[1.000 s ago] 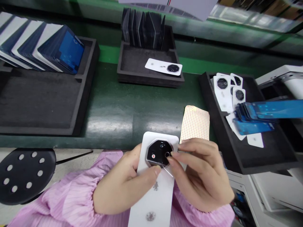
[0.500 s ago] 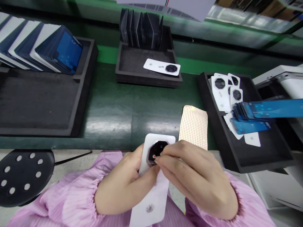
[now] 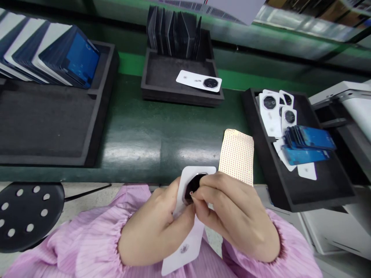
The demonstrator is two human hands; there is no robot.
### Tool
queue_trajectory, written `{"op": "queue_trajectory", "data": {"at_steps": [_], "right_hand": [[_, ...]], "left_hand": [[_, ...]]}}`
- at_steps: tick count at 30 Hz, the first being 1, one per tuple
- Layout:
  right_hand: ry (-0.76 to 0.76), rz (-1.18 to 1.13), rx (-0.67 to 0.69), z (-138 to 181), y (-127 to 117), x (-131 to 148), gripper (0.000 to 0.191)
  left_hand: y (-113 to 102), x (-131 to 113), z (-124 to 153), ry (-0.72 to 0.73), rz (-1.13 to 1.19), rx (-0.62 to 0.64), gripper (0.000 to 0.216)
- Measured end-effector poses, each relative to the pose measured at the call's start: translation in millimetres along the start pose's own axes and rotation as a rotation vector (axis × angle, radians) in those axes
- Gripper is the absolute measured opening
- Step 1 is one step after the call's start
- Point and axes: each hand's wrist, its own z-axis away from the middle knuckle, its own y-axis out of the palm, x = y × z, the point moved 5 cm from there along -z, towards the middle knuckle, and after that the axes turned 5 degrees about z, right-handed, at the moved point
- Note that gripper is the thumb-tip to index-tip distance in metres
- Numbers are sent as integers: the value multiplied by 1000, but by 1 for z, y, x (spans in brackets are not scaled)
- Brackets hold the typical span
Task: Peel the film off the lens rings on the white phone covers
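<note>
I hold a white phone back cover (image 3: 185, 239) with a black octagonal camera panel (image 3: 194, 184) close to my body. My left hand (image 3: 153, 227) grips the cover from its left side, thumb pressed near the camera panel. My right hand (image 3: 234, 216) is curled over the panel's right side, its fingertips pinched at the panel's lower edge. Whatever lies under those fingertips is hidden. A beige sheet with rows of red dots (image 3: 237, 155) lies on the green belt just beyond my right hand.
A black foam tray (image 3: 307, 193) at right holds white covers and blue-filmed parts. Another tray (image 3: 162, 83) behind holds one white cover (image 3: 199, 81) and upright dark plates. A large tray (image 3: 52, 135) at left carries stacked blue and white panels. A black perforated stool (image 3: 27, 214) stands lower left.
The cover has tilted and dropped closer to me. My right hand moved from the panel's right edge over onto it, hiding most of it. A long blue part at far right is gone.
</note>
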Motion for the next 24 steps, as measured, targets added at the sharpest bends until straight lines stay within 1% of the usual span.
{"op": "queue_trajectory", "data": {"at_steps": [2,7,9,14,19,24], "right_hand": [[3,26,-21,0,1,0,13],[40,15,-144,6,-1,1,17],[57,28,-168,8,-1,0,16],[57,-22,-161,9,-4,-1,13],[5,-117,-136,9,-5,-2,14],[-36,-106,-128,11,-5,0,16]], "left_hand": [[0,0,0,4,2,2,18],[0,-1,0,16,8,9,15],[0,-1,0,6,2,12,15],[0,-2,0,-26,-21,17,14],[0,-4,-1,-21,10,-14,12],[1,-2,0,-35,24,-18,12]]}}
